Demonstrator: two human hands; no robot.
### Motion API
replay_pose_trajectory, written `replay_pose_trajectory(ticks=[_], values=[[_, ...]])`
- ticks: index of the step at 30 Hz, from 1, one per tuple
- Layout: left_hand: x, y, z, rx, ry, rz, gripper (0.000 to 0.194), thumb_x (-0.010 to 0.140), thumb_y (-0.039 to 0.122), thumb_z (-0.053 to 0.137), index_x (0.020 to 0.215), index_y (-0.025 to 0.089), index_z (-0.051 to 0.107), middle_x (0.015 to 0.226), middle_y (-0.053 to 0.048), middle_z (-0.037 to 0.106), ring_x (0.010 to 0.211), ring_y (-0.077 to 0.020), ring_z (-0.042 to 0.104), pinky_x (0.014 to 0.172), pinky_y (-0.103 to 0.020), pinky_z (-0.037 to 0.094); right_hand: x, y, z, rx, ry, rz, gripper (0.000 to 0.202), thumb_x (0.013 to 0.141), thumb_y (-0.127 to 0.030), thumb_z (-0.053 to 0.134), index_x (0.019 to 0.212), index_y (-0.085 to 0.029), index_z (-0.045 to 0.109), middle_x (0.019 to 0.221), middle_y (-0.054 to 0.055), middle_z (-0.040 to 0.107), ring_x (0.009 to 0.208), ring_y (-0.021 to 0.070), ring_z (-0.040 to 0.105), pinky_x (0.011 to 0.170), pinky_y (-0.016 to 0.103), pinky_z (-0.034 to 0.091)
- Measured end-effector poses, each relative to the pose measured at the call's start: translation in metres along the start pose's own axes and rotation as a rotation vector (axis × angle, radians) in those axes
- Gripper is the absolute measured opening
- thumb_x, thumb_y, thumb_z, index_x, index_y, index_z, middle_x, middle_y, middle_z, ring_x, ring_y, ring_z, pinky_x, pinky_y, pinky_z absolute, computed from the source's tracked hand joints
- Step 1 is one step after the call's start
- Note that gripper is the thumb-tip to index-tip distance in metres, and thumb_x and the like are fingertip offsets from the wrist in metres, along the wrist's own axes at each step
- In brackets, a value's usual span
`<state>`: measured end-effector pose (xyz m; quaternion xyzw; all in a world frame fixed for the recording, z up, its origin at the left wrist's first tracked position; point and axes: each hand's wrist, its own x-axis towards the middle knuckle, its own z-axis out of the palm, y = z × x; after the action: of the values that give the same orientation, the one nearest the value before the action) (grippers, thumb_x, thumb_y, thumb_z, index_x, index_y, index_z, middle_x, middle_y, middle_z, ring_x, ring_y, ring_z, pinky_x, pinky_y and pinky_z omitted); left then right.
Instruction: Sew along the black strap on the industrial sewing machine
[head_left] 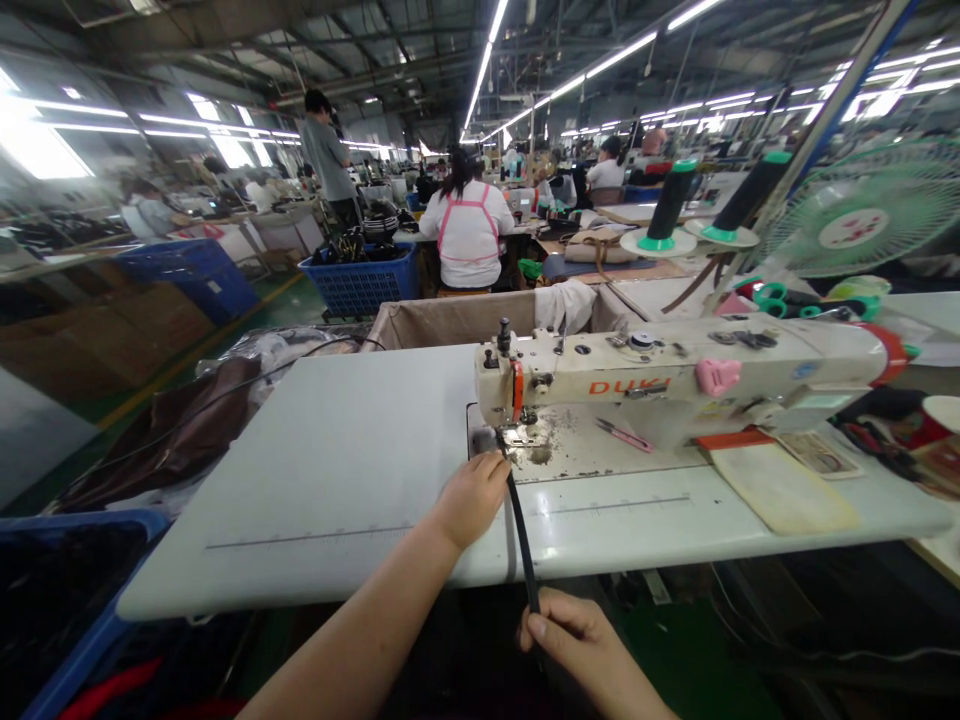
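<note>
Strap fed under the needle

We take the machine (pixel 675 375) as our landmark. Our left hand (pixel 472 497) pinches the strap (pixel 521 540), a thin, flat, dark band, just in front of the machine's needle end. Our right hand (pixel 581 645) is clenched on the strap's near end, below the table (pixel 330 470) edge. The tabletop is smooth and white, wide open left of the machine. Pink snips (pixel 624 435) lie on the worn plate under the machine's arm.

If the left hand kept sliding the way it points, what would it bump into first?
Probably the presser foot under the sewing machine head; the left hand points toward it along the black strap, though depth is hard to judge.
</note>
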<state>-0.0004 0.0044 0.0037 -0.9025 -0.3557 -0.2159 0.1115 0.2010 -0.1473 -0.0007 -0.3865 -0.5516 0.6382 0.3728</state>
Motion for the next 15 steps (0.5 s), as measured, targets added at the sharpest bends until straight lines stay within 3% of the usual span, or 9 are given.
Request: replay_pose_trajectory(ticks=[4,9,12,15], values=[[-0.002,-0.002,0.004,-0.005,-0.019,0.015,0.02,0.102,0.014,0.049,0.117,0.012,0.062,0.118,-0.014,0.068,0.119,-0.0268,0.065,0.11,-0.042,0.055,0.003,0.004,0.0,-0.036,0.02,-0.045,0.054,0.089,-0.069,0.068,0.073,-0.018,0.069,0.079,0.004,0.064,0.078,0.0196,0.059,0.076,0.031,0.044],[-0.002,-0.002,0.004,-0.01,0.02,-0.007,0.021,0.102,0.015,0.049,0.119,0.012,0.062,0.123,-0.016,0.067,0.118,-0.0264,0.066,0.108,-0.041,0.057,0.007,0.006,0.001,-0.042,0.096,-0.035,0.049,0.087,-0.067,0.072,0.085,-0.019,0.076,0.088,0.007,0.07,0.087,0.023,0.063,0.083,0.034,0.049],[0.0,0.0,0.002,0.007,0.014,0.002,0.02,0.102,0.014,0.05,0.116,0.012,0.063,0.12,-0.015,0.068,0.114,-0.0259,0.067,0.107,-0.041,0.057,0.009,0.009,0.003,0.106,0.1,0.063,0.056,0.084,-0.072,0.073,0.097,-0.018,0.078,0.087,0.008,0.073,0.08,0.0209,0.063,0.076,0.032,0.05],[-0.001,0.001,0.004,0.015,0.003,-0.014,0.021,0.1,0.013,0.05,0.117,0.013,0.063,0.121,-0.014,0.068,0.117,-0.026,0.066,0.108,-0.04,0.056,0.011,0.016,0.003,0.164,0.066,0.106,0.062,0.082,-0.076,0.072,0.096,-0.017,0.076,0.079,0.007,0.072,0.071,0.0169,0.06,0.069,0.028,0.048]])
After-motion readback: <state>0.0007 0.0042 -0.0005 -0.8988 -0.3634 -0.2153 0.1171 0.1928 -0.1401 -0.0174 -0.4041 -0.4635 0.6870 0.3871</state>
